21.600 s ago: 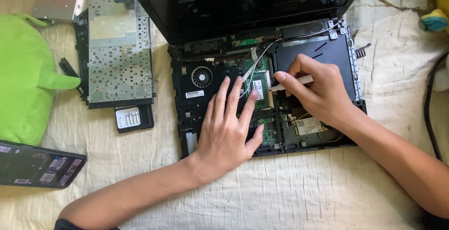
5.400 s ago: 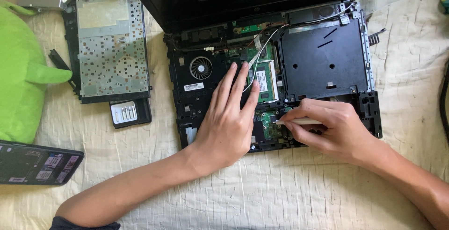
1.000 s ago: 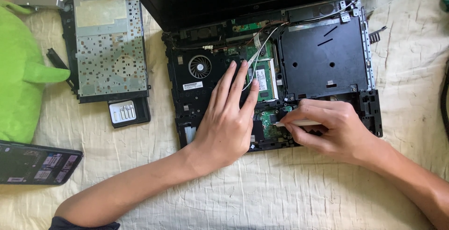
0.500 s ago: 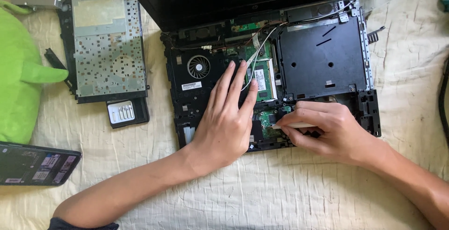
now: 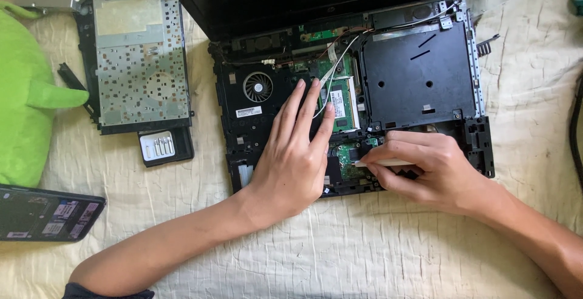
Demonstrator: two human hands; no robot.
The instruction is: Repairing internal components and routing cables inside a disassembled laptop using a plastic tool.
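Surface: cream, wrinkled bedsheet (image 5: 376,256) under everything.
Landmark: opened black laptop base (image 5: 352,98) with its keyboard deck removed, showing a round cooling fan (image 5: 257,86), green circuit boards and a black metal drive-bay plate (image 5: 419,74).
Left hand: left hand (image 5: 294,153) lies flat on the laptop base, just right of the fan, fingers spread and straight, gripping nothing.
Right hand: right hand (image 5: 425,168) sits at the base's front edge, below the drive-bay plate, its grip pinched shut on a thin white tool (image 5: 379,162); probably a plastic pry stick, though fingers hide most of it.
Tool tip: touches the small green board (image 5: 351,153) between the two hands.
Left of the laptop: grey perforated keyboard back panel (image 5: 139,56), small black bit case (image 5: 163,147), dark smartphone (image 5: 45,214), green plush toy (image 5: 27,98).
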